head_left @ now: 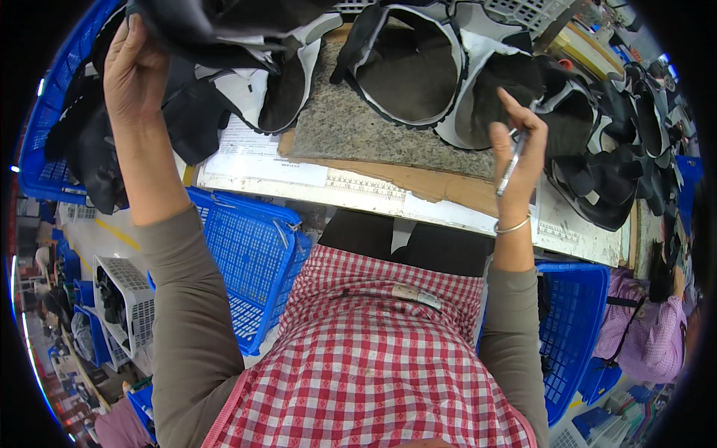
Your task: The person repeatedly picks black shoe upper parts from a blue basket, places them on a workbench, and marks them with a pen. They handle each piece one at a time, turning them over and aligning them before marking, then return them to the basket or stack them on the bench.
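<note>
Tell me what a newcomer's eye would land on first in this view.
Probably the red-and-white checked apron, filling the lower middle. After that, the black-and-white pieces, apparently shoe uppers, on and around the speckled grey slab near the top, and the slim silver pen-like tool in the right hand at the upper right.

red-checked apron [366, 358], grey-brown sleeves [188, 299]
</note>
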Motion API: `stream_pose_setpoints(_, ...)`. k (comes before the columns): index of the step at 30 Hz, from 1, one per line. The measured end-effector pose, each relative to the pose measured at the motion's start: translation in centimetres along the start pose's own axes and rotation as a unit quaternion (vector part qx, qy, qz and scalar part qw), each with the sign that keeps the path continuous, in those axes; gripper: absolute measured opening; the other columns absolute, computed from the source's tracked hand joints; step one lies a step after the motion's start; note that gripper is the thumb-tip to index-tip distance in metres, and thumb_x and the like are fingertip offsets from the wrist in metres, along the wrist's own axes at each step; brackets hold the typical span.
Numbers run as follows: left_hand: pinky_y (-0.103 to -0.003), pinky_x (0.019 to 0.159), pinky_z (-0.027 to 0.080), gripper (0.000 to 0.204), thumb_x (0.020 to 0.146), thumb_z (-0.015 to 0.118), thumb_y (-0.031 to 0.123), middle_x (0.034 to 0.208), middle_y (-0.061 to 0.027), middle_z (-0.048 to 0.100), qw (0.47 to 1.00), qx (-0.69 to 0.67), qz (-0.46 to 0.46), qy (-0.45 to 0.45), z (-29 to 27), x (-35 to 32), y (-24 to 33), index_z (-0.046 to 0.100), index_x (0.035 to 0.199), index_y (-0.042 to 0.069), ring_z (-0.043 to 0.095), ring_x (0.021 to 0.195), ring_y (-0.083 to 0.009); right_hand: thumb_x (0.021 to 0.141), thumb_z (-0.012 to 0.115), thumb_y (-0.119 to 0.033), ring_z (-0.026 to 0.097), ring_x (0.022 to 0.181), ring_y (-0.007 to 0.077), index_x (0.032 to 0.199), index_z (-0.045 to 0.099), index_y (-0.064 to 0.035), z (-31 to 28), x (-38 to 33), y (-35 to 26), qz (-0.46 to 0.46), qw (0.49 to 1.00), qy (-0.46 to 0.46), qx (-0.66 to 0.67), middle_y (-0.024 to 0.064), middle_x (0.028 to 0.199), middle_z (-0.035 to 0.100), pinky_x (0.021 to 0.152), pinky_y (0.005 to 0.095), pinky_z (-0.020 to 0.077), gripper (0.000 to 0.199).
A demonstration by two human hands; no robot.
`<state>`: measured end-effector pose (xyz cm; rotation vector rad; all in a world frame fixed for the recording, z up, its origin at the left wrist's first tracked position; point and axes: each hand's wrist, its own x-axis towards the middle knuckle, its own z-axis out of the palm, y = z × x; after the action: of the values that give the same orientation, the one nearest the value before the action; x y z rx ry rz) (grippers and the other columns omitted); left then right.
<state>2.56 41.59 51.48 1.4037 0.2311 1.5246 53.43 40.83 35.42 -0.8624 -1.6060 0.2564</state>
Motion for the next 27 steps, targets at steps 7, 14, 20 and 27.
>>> stream_pose_setpoints(7,-0.042,0.095,0.050,0.034,0.095,0.066,0.015,0.112,-0.0221,0.070,0.980,0.050,-0.097,0.166,3.7,2.9,-3.0,0.066,0.122,-0.006,0.066,0.104,-0.0348,0.079,0.091,-0.033,0.057,0.128,0.0276,0.132,0.043,-0.0032,3.5,2.3,-2.0,-0.036,0.994,-0.039,0.092,0.0216,0.152,0.051,0.107,0.0380,0.0472,0.078)
stream_pose_setpoints(14,-0.044,0.090,0.052,0.030,0.090,0.068,0.013,0.095,-0.0198,0.066,0.542,0.825,0.158,0.033,10.7,1.8,-16.3,0.066,0.115,-0.003,0.065,0.096,-0.0385,0.079,0.089,-0.016,0.069,0.088,0.0338,0.113,0.052,-0.0033,11.9,-1.4,0.9,0.097,0.982,-0.161,-0.021,0.0174,0.098,0.068,0.077,0.0399,0.0559,0.051)
stream_pose_setpoints(20,-0.041,0.091,0.054,0.038,0.083,0.081,0.018,0.114,-0.0092,0.063,0.667,0.733,-0.076,-0.110,13.6,-8.3,-23.1,0.066,0.115,0.004,0.063,0.109,-0.0317,0.081,0.083,-0.008,0.068,0.098,0.0373,0.109,0.056,-0.0026,11.5,-4.3,4.3,0.076,0.981,-0.179,0.002,0.0205,0.114,0.070,0.085,0.0411,0.0556,0.039)
stream_pose_setpoints(27,-0.041,0.080,0.056,0.031,0.084,0.081,0.025,0.099,-0.0069,0.066,0.693,0.716,-0.045,-0.067,7.9,-9.6,-26.9,0.068,0.105,0.006,0.067,0.094,-0.0288,0.104,0.063,-0.025,0.059,0.071,0.0132,0.108,0.075,-0.0035,9.0,-2.5,1.6,0.059,0.976,-0.171,0.119,0.0040,0.080,0.067,0.066,0.0281,0.0480,0.025)
